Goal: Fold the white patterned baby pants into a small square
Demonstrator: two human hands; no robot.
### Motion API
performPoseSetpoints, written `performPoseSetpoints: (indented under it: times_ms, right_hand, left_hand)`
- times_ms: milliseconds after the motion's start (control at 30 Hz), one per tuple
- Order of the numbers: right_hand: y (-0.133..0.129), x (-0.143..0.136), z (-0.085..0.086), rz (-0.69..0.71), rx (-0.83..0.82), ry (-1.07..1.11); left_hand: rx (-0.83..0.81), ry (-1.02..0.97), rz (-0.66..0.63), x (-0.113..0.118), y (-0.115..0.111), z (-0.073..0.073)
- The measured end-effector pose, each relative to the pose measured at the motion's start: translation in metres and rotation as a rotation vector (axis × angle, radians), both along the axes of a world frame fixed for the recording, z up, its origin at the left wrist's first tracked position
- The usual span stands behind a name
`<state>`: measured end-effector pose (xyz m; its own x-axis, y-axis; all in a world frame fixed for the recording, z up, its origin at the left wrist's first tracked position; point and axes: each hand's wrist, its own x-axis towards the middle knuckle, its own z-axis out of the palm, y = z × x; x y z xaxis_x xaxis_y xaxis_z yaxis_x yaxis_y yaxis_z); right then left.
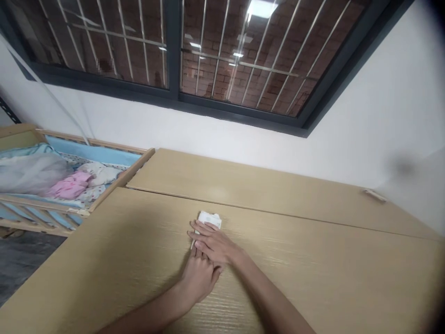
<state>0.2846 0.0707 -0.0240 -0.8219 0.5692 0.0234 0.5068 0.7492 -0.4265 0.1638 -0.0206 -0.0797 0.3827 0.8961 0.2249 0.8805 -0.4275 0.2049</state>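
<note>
A small flat white packet [210,219] with faint print and an uneven far edge lies on the wooden tabletop [299,269]. My right hand [214,243] rests across it, fingers stretched out and lying flat over its middle. My left hand [199,274] is at the packet's near end, its fingers bent and pressed together. Those left fingertips are partly covered by my right hand, and the near part of the packet is hidden under both hands.
Behind the tabletop, a second wooden board [243,185] runs along the white wall below a barred window [239,60]. At the left stands a wooden crib [114,185] with blue lining and a pink cloth [71,185]. A small pale strip [375,195] lies at the far right.
</note>
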Motion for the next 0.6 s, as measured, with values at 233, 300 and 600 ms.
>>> performPoseSetpoints:
  times_ms: [233, 300, 600]
  right_hand:
    - [0.055, 0.024, -0.012, -0.186, 0.085, -0.014]
    - [0.066, 0.029, -0.021, -0.282, 0.077, 0.006]
    - [0.058, 0.032, -0.043, -0.467, 0.448, 0.322]
  left_hand:
    - [0.176, 0.049, 0.063, 0.004, 0.002, -0.013]
    - [0.188, 0.039, 0.062, 0.003, 0.003, -0.013]
    - [0.008, -0.123, 0.186, -0.041, 0.043, 0.036]
